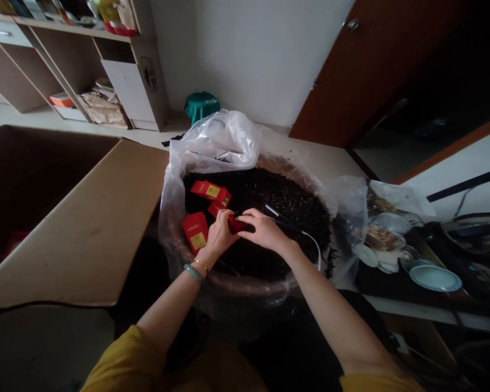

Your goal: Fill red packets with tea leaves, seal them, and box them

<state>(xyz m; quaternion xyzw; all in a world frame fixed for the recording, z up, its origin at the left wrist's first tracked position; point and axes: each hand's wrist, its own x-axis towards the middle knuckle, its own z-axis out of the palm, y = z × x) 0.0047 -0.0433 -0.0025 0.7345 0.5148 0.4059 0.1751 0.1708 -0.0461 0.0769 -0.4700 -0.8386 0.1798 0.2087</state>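
Observation:
My left hand [219, 234] and my right hand [263, 230] meet over a large round basket [245, 283] lined with clear plastic and filled with dark loose tea leaves [286, 201]. Both hands pinch a small red packet [236, 224] between them. My left wrist wears a green bangle and a thin gold bracelet. Several more red packets with gold labels [196, 231] lie on the tea at the left side of the basket. A black tool with a white cord [288, 223] rests on the tea just right of my right hand.
A big open cardboard box [85, 228] stands at the left. On the right, a dark tray holds white dishes [435, 277] and plastic bags. Behind are a shelf unit [106, 76], a green stool [201, 104] and a brown door [363, 71].

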